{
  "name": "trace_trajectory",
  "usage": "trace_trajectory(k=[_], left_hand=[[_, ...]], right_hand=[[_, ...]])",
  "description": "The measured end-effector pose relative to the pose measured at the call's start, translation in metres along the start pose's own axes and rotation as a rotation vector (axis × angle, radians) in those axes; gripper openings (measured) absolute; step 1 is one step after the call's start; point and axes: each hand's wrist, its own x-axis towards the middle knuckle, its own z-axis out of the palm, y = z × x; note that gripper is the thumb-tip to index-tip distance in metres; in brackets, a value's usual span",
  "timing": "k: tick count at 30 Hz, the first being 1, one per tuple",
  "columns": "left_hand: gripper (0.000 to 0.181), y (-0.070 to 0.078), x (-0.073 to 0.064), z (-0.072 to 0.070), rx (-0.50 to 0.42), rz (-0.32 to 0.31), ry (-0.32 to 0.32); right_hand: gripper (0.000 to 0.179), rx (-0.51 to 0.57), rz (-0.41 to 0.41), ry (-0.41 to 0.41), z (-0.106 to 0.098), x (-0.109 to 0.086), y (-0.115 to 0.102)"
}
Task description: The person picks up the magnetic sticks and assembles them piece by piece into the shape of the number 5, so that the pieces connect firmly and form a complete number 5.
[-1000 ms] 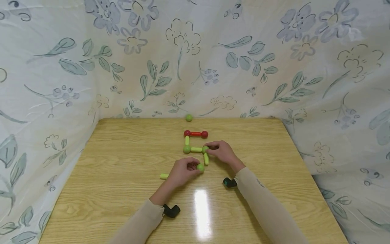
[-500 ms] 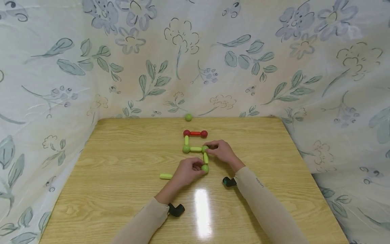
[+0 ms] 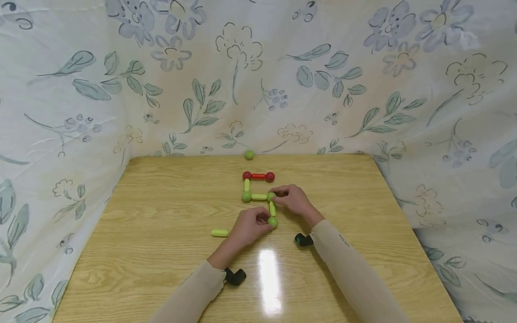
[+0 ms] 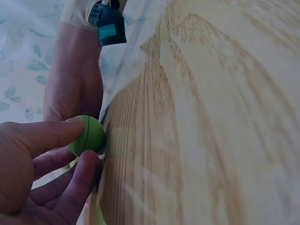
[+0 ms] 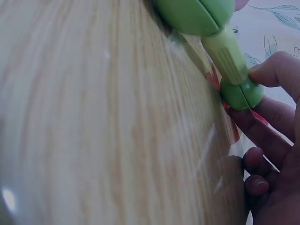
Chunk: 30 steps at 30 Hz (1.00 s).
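Note:
My left hand [image 3: 251, 226] pinches a green ball [image 3: 273, 221] between thumb and fingers, low over the wooden table. This ball meets the near end of a yellow-green rod [image 3: 272, 209]. At that rod's far end, my right hand [image 3: 294, 200] pinches another green ball [image 3: 271, 197]. In the right wrist view the rod [image 5: 226, 55] joins the two balls. A second yellow-green rod [image 3: 259, 197] runs left from there to a green ball [image 3: 246, 196]. From it a third rod [image 3: 247, 185] leads up to a red ball [image 3: 247, 176].
A red rod [image 3: 258, 176] links that red ball to another red ball [image 3: 270, 176]. One loose green ball [image 3: 249, 154] sits at the table's back edge. Left of my left hand lies a loose yellow-green rod [image 3: 220, 233]. A black wrist camera [image 3: 235, 277] hangs below the left sleeve.
My left hand has moved a little right, bringing its green ball against the near end of the rod. The right hand keeps its pinch on the other ball.

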Motion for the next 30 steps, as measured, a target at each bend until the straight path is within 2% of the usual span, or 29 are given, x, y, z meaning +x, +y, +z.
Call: trace_trajectory(k=[8,25,28,30], left_hand=[[0.018,0.0,0.002,0.0,0.002,-0.017,0.008],[0.018,0.002,0.006,-0.003,0.045,0.023,-0.02],[0.017,0.004,0.008,-0.012,0.078,0.014,0.011],[0.017,0.005,0.013,-0.023,0.109,0.01,0.068]], right_hand=[[0.03,0.0,0.001,0.003,0.0,0.002,0.001],[0.031,0.034,0.003,-0.015,0.0,0.0,0.001],[0.031,0.037,0.009,-0.02,0.0,0.0,0.0],[0.031,0.043,0.013,-0.022,-0.001,0.0,0.0]])
